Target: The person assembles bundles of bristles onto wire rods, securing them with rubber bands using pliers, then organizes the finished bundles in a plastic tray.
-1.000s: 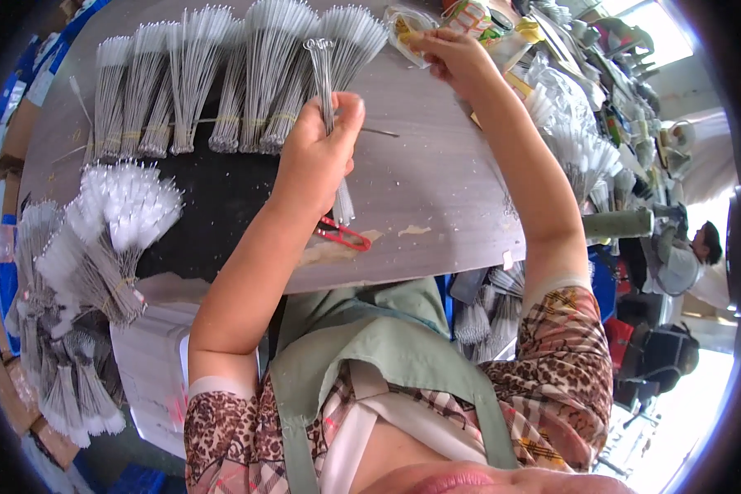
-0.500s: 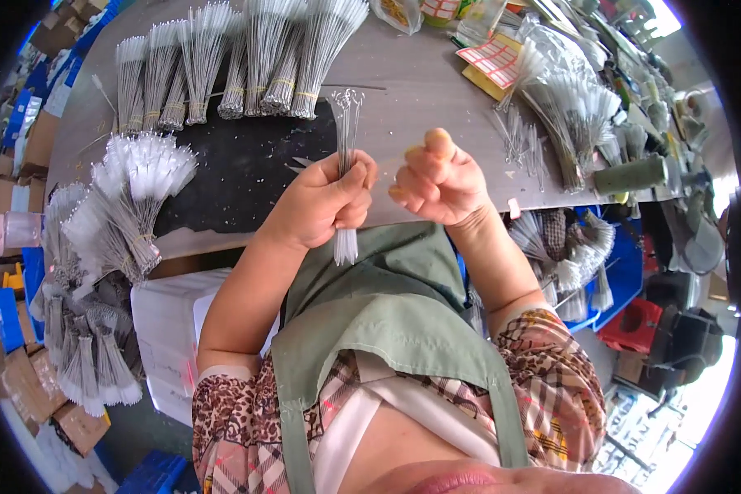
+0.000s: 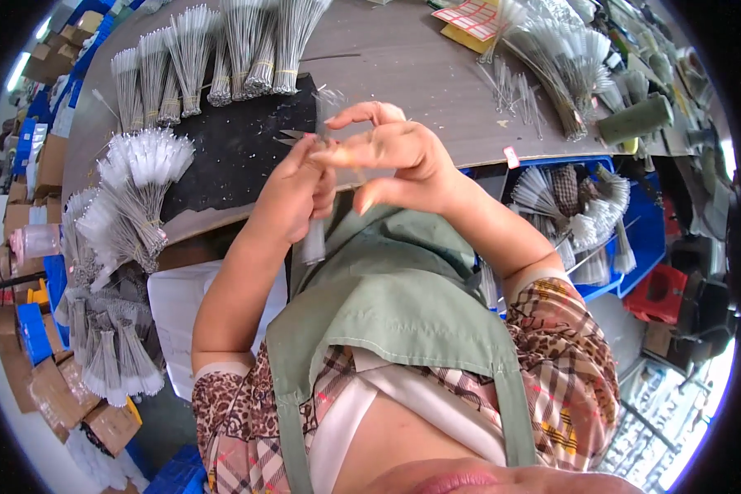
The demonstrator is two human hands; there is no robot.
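Upright in my left hand (image 3: 292,193) is a small bundle of thin wire brushes (image 3: 314,247). My fingers are closed round its middle. White bristles stick out below the fist, and the blurred wire ends rise above it. My right hand (image 3: 407,160) reaches across in front of the bundle, its thumb and fingers spread apart and partly blurred. Between them shows a faint yellowish strand that looks like a rubber band (image 3: 359,171). A pair of scissors (image 3: 292,136) lies just behind my left hand on a black mat (image 3: 230,165).
Banded brush bundles (image 3: 193,62) stand in a row at the far left. More bundles (image 3: 144,185) crowd the left table edge. At right are loose wires (image 3: 514,99), a brush heap (image 3: 564,74) and a green cylinder (image 3: 634,121). A blue crate (image 3: 642,239) holds brushes below the table edge.
My right hand has moved left from beside the bundle to across it, and its fingers have spread. My left hand with the brushes has shifted slightly left. The whole view has shifted a little.
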